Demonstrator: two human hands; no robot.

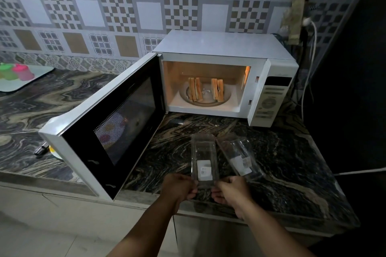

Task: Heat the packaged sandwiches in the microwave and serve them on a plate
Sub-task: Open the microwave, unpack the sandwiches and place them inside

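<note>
The white microwave [225, 73] stands on the dark marble table [282, 152] with its door [108, 131] swung wide open to the left. Inside the microwave, two sandwiches [195, 92] [217, 89] stand upright on the round glass tray [205, 101], a little apart. In front of the microwave lie two clear plastic boxes. The left hand [179, 186] and the right hand [229, 191] each pinch the near end of one box [204, 160]; each grip is narrow, fingers curled on the plastic. The other box [240, 158] lies just beside it, to the right. Behind the microwave door, a plate [55, 153] peeks out.
</note>
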